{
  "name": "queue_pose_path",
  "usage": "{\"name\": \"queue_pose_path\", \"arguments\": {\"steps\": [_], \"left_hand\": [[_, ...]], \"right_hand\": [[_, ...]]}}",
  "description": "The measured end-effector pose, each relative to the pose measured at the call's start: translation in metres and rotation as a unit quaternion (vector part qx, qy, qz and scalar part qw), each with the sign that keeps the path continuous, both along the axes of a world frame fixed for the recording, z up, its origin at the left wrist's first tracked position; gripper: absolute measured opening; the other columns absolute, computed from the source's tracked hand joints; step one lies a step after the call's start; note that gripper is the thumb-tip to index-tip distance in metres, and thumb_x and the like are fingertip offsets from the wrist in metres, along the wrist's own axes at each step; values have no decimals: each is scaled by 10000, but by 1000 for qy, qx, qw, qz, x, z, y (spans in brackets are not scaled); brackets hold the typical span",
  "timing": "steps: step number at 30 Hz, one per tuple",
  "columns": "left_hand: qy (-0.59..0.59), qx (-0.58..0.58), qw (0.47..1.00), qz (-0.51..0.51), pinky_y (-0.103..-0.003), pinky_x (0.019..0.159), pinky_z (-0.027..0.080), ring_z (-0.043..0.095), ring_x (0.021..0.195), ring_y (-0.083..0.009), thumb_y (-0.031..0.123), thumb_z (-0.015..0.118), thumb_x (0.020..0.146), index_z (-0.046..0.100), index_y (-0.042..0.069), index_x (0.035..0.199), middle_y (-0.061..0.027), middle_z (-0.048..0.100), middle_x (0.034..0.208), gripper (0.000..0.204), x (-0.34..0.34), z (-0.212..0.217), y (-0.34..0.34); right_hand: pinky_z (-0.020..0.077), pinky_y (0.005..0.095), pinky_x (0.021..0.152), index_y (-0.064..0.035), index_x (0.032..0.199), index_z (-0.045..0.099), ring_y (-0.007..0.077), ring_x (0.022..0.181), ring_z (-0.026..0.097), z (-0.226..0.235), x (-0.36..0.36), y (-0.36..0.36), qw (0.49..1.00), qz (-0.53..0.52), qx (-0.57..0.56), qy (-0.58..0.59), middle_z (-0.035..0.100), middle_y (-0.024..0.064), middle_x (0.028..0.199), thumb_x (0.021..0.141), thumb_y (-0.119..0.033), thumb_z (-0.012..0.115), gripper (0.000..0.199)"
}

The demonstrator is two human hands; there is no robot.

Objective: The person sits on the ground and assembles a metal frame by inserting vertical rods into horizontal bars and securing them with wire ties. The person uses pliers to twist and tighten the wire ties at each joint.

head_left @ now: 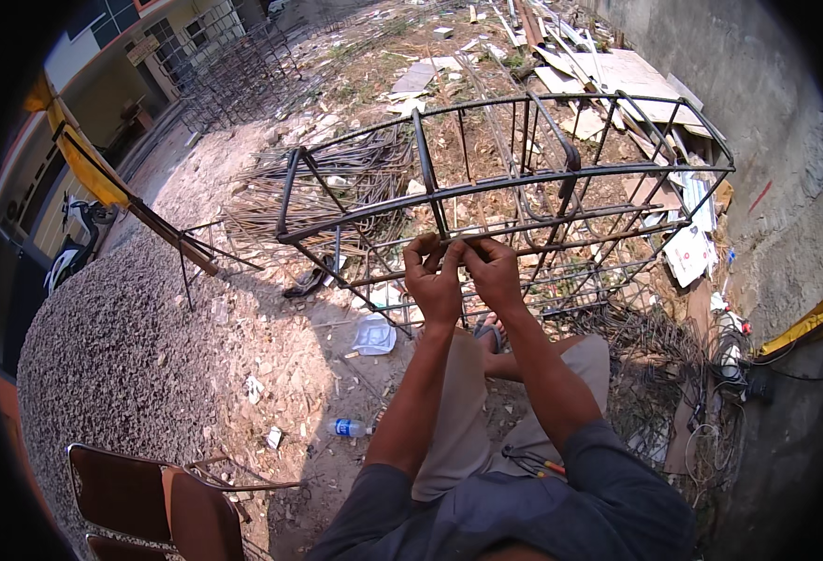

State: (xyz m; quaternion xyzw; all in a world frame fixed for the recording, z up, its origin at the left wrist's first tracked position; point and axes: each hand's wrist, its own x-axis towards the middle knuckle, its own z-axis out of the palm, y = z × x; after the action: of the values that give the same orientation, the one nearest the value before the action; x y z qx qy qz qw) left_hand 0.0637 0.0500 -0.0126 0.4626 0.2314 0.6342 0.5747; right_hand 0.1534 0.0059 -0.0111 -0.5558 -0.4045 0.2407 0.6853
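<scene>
A long rebar cage [486, 183] of dark steel bars and square stirrups stands in front of me. My left hand [430, 282] and my right hand [494, 273] meet at the lower end of one stirrup [426, 159], on the cage's near side. Both have thumb and fingers pinched together, with the fingertips almost touching. Whatever lies between them is too small to make out. On my lap rest a bundle of thin dark wire [522, 456] and a tool with red-orange handles [554, 467].
Gravel [112, 374] is heaped at left, with a brown chair [164, 505] below it. Steel rods [309, 192] lie behind the cage. Tangled wire [650, 360] and boards [617, 79] lie along the right wall [776, 168]. A plastic bottle [348, 427] is near my left arm.
</scene>
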Motion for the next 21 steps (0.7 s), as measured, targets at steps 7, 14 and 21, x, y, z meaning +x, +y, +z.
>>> {"name": "queue_pose_path", "arguments": {"steps": [7,14,21], "left_hand": [[-13,-9,1000,-9,-259,824,563,667,1017,-152,36,764,916,599,2,1159,-74,654,1083,296,-2,3,-1],[-24,-31,999,-12,-260,844,548,679,1012,-147,-1,739,923,620,-8,1187,-84,697,1118,290,-3,4,-1],[-5,-29,1000,-10,-296,881,552,670,1030,-166,42,744,931,641,-4,1133,-97,692,1103,232,-5,0,1]], "right_hand": [[476,235,604,2,1186,695,68,656,574,10,11,-15,966,88,52,236,670,6,820,968,-116,690,248],[519,246,617,1,1169,706,78,691,629,12,20,-11,951,125,56,278,706,36,852,967,-145,710,250],[514,244,582,5,1026,725,80,642,613,18,16,-9,969,76,44,232,708,40,810,977,-242,724,251]]}}
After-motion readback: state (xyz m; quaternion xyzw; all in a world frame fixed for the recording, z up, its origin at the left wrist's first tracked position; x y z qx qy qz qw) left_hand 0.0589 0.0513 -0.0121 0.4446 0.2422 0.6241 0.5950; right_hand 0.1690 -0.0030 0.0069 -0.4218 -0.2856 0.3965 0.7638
